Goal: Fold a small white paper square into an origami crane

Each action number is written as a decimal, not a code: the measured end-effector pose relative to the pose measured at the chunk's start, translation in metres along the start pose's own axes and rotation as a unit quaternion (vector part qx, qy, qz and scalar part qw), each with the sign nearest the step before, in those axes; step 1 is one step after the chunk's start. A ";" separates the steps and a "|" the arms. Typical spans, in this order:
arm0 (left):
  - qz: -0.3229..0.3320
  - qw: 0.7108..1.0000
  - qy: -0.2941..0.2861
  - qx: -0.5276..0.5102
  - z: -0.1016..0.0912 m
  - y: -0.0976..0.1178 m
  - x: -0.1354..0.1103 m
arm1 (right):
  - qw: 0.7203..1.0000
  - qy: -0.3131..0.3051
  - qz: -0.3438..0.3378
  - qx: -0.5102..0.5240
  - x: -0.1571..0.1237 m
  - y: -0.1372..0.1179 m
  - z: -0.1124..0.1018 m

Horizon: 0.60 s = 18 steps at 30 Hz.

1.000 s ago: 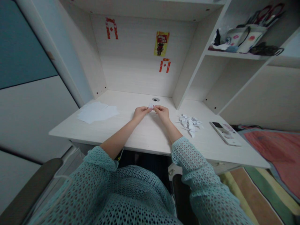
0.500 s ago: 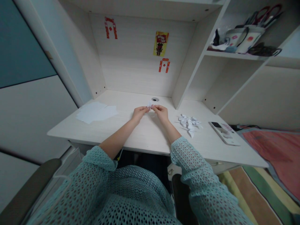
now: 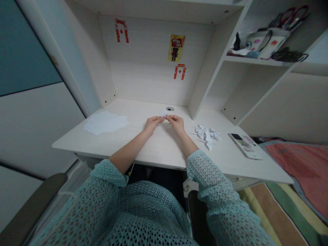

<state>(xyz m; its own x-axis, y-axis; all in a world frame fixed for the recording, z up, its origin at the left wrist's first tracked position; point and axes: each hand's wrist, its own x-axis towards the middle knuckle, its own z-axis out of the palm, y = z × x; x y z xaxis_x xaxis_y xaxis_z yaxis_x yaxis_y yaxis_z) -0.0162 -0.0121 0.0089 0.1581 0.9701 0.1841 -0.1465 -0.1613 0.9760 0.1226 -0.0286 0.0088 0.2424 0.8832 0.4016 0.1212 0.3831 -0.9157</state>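
Left hand (image 3: 152,124) and right hand (image 3: 176,123), fingers (image 3: 169,118) in a pinch on small white paper (image 3: 163,114)

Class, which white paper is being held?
The small paper piece between left hand and right hand; the flat sheets and folded-paper pile lie on the desk.

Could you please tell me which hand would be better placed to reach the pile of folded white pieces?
Probably the right hand: the folded pieces lie on its side, while the left hand is farther away. Both hold a small white piece.
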 end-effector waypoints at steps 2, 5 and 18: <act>-0.002 1.000 0.001 0.007 -0.001 -0.001 0.001 | 1.000 -0.003 -0.004 0.001 -0.001 -0.001 0.000; -0.001 1.000 0.001 0.011 -0.001 0.000 0.001 | 1.000 -0.004 -0.006 -0.001 -0.002 -0.002 0.000; 0.009 1.000 -0.004 0.027 -0.001 -0.003 0.002 | 0.999 -0.012 0.029 -0.002 -0.003 -0.005 0.001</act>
<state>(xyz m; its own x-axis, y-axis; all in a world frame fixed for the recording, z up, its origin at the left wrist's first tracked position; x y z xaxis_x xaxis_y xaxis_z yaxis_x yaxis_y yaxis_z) -0.0167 -0.0094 0.0066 0.1632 0.9655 0.2031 -0.0959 -0.1894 0.9772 0.1203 -0.0324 0.0121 0.2262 0.9103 0.3467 0.1110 0.3295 -0.9376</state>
